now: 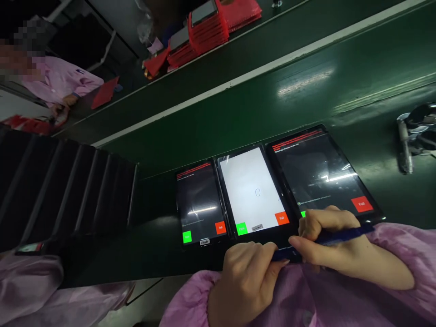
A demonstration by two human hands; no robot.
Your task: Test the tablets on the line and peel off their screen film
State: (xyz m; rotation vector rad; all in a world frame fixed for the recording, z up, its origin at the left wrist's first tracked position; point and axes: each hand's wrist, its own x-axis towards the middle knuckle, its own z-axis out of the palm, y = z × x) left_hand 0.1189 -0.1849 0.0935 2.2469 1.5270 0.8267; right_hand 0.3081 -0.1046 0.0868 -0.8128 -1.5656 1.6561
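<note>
Both my hands hold a blue pen (344, 235) across the front of my body. The fingers of my left hand (243, 274) are closed on its left end. My right hand (327, 236) grips it further right, with the shaft running back over the wrist. Just beyond lie three tablets in a row. The middle tablet (247, 186) shows a white screen with a small drawn oval and green and red boxes. The left tablet (200, 200) and the right tablet (313, 168) have dark screens with red text; my right hand partly covers the right one's green box.
Black slotted racks (68, 190) stand to the left. Red-sleeved devices (207, 29) are stacked across the green bench (221, 122). Dark, shiny items (420, 127) lie at right. One person in pink (68, 77) sits opposite; another pink sleeve (30, 277) is at lower left.
</note>
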